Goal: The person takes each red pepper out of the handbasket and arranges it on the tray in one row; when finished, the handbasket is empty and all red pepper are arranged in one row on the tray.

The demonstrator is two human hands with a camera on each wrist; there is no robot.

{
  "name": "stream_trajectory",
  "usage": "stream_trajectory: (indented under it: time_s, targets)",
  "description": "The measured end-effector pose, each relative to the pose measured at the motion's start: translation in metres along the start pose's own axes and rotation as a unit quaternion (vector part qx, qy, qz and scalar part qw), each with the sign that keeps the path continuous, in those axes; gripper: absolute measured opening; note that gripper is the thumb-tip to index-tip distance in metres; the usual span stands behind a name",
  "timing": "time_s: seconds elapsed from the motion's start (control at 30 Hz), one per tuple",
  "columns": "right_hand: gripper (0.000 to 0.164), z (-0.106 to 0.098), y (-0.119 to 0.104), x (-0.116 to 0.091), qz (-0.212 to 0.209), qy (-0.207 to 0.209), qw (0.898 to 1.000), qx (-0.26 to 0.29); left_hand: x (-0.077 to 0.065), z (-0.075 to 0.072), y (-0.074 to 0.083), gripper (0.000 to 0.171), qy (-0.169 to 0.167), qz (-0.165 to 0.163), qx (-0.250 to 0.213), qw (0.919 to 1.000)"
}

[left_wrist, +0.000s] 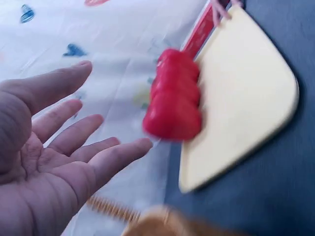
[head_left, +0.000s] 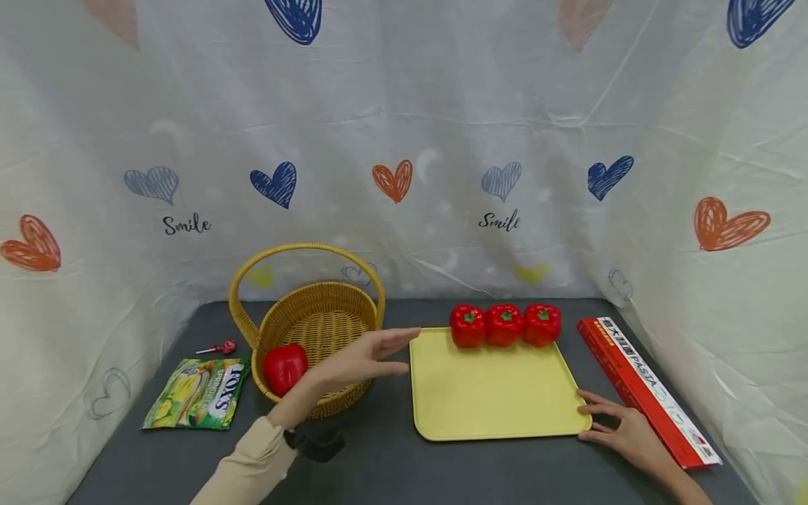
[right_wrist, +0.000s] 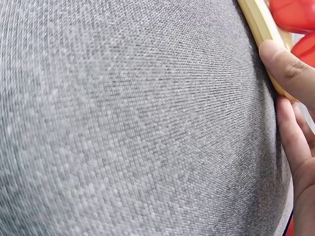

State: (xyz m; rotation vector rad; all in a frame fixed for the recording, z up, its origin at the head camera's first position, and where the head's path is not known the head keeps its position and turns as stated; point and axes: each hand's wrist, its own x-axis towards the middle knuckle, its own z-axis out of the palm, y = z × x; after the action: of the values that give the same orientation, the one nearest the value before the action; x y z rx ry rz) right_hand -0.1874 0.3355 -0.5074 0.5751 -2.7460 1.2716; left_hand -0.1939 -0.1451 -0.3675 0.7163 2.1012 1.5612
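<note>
A yellow tray (head_left: 492, 396) lies flat on the dark table, with three red bell peppers (head_left: 503, 325) in a row across its far edge. At its near right corner my right hand (head_left: 621, 429) holds the rim; the right wrist view shows the thumb (right_wrist: 285, 66) against the rim and fingers just beside it. My left hand (head_left: 360, 359) is in the air between the basket and the tray, palm empty, fingers extended toward the peppers. Behind that forearm, another red pepper (head_left: 284, 366) sits inside the yellow wicker basket (head_left: 318, 298).
Left of the basket lie a green candy bag (head_left: 198, 394) marked FOX'S and a small red lollipop (head_left: 226, 346). A long red and white pasta box (head_left: 644, 393) lies right of the tray, near my right hand. A heart-printed curtain (head_left: 442, 210) hangs behind the table.
</note>
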Motion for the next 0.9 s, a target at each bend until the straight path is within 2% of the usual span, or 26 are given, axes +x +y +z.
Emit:
stream_trajectory:
  time_s: [0.07,0.17,0.27,0.33,0.4,0.47,0.53,0.63,0.7,0.8,0.9]
  targets:
    - [0.040,-0.001,0.000,0.000,0.000,0.000,1.000,-0.004,-0.027,-0.015,-0.002,0.062,0.027,-0.015,-0.011,0.9995]
    - [0.041,-0.002,0.001,-0.001,0.005,0.003,1.000,-0.015,-0.064,-0.036,-0.005,0.060,0.107,-0.036,0.016,0.9934]
    - [0.042,-0.003,0.002,-0.002,0.013,0.004,1.000,-0.028,-0.090,-0.052,-0.009,0.061,0.195,-0.067,0.043,0.9776]
    - [0.042,-0.003,0.002,-0.002,0.022,0.007,0.999,-0.033,-0.100,-0.057,-0.014,0.063,0.231,-0.096,0.049,0.9670]
    - [0.042,-0.003,0.001,-0.002,0.021,0.005,0.999,-0.031,-0.105,-0.061,-0.020,0.065,0.246,-0.131,0.056,0.9588]
    - [0.042,-0.002,0.001,-0.002,0.022,0.003,0.999,-0.024,-0.107,-0.062,-0.029,0.067,0.247,-0.155,0.050,0.9553]
    - [0.042,-0.001,0.000,-0.002,0.022,0.000,1.000,-0.021,-0.107,-0.061,-0.037,0.068,0.250,-0.169,0.041,0.9527]
    - [0.042,0.002,0.000,-0.001,0.021,0.000,1.000,-0.019,-0.103,-0.060,-0.044,0.064,0.265,-0.168,0.029,0.9490]
    - [0.041,0.002,0.000,-0.001,0.017,0.002,1.000,-0.025,-0.098,-0.061,-0.047,0.058,0.272,-0.162,0.045,0.9474]
    - [0.041,0.003,0.000,0.000,0.016,0.004,0.999,-0.027,-0.090,-0.066,-0.050,0.049,0.270,-0.161,0.097,0.9441]
    - [0.041,0.003,0.000,0.002,0.015,0.003,0.999,-0.030,-0.085,-0.076,-0.050,0.046,0.259,-0.182,0.131,0.9395]
